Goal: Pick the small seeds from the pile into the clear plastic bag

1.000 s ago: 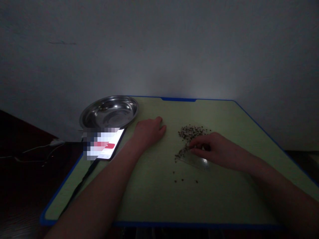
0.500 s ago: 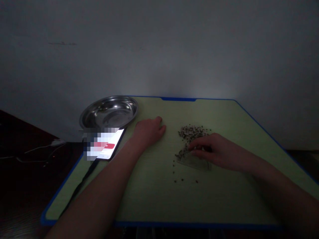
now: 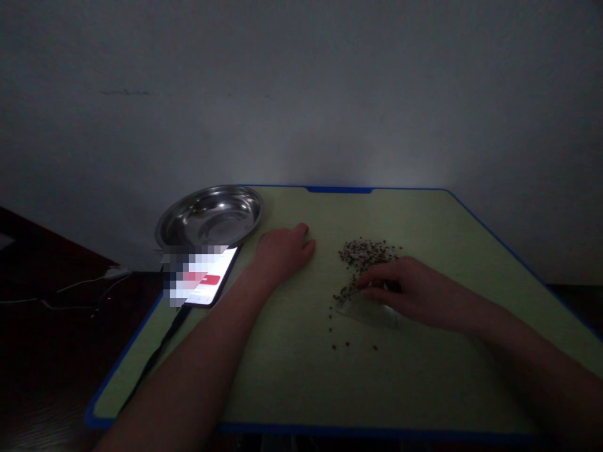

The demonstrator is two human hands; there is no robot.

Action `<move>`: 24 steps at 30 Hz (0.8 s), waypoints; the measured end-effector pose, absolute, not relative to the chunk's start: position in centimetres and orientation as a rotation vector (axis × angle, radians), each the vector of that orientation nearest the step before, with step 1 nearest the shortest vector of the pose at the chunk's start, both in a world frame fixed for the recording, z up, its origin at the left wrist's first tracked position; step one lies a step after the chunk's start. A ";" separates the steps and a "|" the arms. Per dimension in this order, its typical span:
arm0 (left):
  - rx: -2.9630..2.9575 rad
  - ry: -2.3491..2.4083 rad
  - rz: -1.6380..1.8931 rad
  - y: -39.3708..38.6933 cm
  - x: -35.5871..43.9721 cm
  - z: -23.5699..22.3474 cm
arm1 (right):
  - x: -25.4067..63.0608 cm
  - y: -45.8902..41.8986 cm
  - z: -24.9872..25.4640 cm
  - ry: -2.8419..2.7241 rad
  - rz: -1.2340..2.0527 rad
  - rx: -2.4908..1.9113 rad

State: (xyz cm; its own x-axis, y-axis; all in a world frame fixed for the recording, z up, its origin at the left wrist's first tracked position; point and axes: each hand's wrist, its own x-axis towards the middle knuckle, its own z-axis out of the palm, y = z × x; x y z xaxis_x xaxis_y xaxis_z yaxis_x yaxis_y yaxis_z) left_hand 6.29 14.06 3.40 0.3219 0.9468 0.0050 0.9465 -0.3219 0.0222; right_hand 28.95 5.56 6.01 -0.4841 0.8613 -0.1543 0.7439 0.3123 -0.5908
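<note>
My right hand is over the near side of a scattered pile of small dark seeds or grains, thumb and fingertips pinched close together. What is between the fingertips is too small and dim to make out. Beneath this hand lies a clear, thin plastic piece, perhaps a small bag or box, with some grains by its left end. My left hand rests on the table left of the pile, thumb and forefinger apart, holding nothing visible. A few single grains lie nearer me.
A shiny steel bowl stands at the table's back left. In front of it is a lit phone, partly blurred out, with a dark strap running toward me. The pale green table has a blue edge and stands against a wall.
The view has shifted slightly, so everything sits a little lower and to the right. Both hands keep nearly the same places, and the pile looks unchanged.
</note>
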 end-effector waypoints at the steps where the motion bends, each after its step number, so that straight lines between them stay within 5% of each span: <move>1: 2.545 1.824 0.028 14.1 6.3 3.4 | 28.9 5.5 6.1 -2.385 0.925 -1.462; 24: 2.547 1.832 0.003 14.0 6.2 3.6 | 28.4 5.3 6.3 -2.295 1.025 -1.454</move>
State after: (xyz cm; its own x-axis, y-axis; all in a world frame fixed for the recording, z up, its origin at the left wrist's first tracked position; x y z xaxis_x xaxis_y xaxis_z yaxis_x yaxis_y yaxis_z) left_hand 6.17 14.00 3.65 0.3183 0.9480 -0.0006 0.9480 -0.3183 0.0043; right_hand 28.36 5.25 6.31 -0.4772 0.8637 -0.1623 0.6975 0.2598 -0.6678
